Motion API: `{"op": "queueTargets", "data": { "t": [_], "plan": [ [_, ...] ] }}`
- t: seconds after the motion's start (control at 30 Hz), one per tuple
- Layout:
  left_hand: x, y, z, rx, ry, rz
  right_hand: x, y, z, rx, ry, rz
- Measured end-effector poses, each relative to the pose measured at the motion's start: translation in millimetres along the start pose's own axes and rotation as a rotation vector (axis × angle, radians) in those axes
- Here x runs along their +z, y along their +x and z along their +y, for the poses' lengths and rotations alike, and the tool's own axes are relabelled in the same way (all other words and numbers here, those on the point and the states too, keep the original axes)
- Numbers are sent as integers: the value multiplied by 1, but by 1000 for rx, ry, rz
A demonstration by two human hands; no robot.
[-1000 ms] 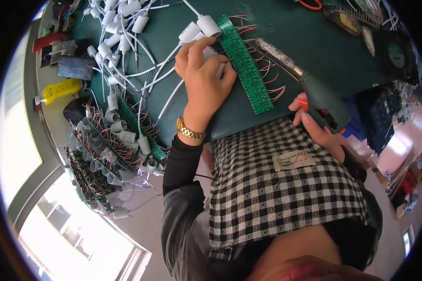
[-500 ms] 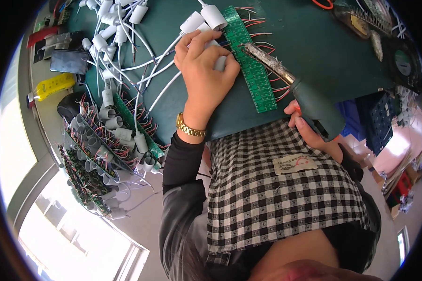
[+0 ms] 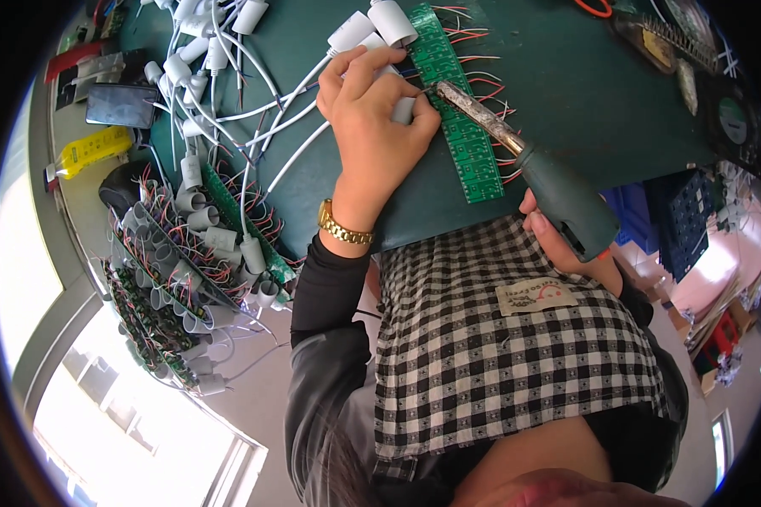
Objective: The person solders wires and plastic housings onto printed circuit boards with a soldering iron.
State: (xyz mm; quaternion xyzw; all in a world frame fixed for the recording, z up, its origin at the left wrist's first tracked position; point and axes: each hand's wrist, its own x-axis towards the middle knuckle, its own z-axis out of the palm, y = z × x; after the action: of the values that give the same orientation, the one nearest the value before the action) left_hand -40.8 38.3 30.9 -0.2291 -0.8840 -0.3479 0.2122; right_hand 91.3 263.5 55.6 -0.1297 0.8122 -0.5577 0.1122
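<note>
Iron [image 3: 533, 165] tip shifted inward over board [image 3: 471, 160] | right hand [image 3: 560, 248] wrapped round handle, likely for aim | left hand [image 3: 372, 122] curled at board edge, probably steadying; pinch unclear

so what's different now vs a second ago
The soldering iron moved left, its tip going from the right edge of the green circuit board across toward the left hand. The right hand still holds the iron; the left stays beside the board.
</note>
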Motion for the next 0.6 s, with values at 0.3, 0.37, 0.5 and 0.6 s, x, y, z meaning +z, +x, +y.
{"op": "queueTargets", "data": {
  "t": [0.3,0.37,0.5,0.6],
  "plan": [
    [-1,0,0,-8,8,-1,8,-14,9,63,175,53],
    [-1,-1,-1,-9,14,-4,7,-13,9,71,246,74],
    [-1,1,1,-6,12,-6,3,-10,1,50,248,102],
    [1,2,2,1,13,-9,4,-5,-4,44,340,180]
  ]
}}
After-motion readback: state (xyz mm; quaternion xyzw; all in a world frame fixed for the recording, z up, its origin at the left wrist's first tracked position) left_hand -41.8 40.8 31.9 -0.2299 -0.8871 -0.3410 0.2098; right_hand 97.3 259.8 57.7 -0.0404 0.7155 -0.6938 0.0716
